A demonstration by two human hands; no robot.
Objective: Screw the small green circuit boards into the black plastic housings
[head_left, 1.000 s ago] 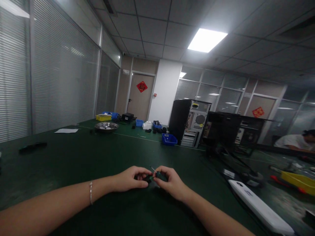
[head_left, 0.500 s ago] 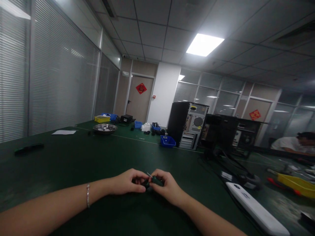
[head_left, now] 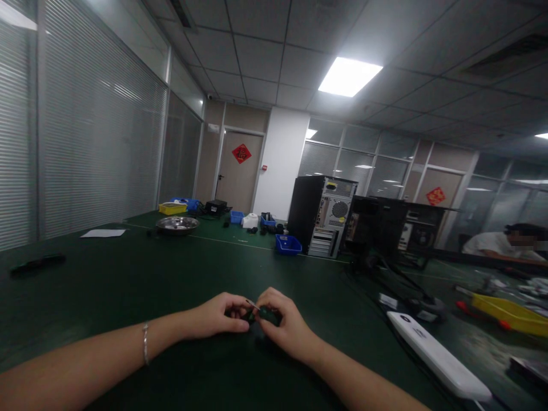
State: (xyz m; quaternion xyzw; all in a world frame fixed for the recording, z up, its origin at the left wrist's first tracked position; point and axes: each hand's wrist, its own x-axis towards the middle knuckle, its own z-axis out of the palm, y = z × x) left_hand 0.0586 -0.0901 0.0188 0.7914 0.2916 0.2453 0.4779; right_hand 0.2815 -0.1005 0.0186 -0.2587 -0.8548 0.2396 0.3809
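Observation:
Above the green tabletop (head_left: 162, 274), my two hands meet close to the middle of the view. My right hand (head_left: 285, 325) is closed around the dark green handle of what looks like a small screwdriver (head_left: 269, 314). Its thin metal shaft points left, towards the fingers of the other hand. Between the thumb and fingers of my left hand (head_left: 218, 317) is a small dark piece (head_left: 249, 315), mostly hidden, whose kind I cannot make out. The fingertips of both hands nearly touch.
Ahead stand a black computer tower (head_left: 323, 217) and a blue bin (head_left: 288, 244). A steel bowl (head_left: 177, 226) and white paper (head_left: 103, 233) lie left, beyond a dark tool (head_left: 37, 264). On the right are a white power strip (head_left: 439, 357), cables, a yellow tray (head_left: 509, 314) and a seated person (head_left: 496, 242).
The view has shifted slightly, so the surroundings sit a little further left. Both hands keep their holds; the metal shaft is tilted a bit differently between them.

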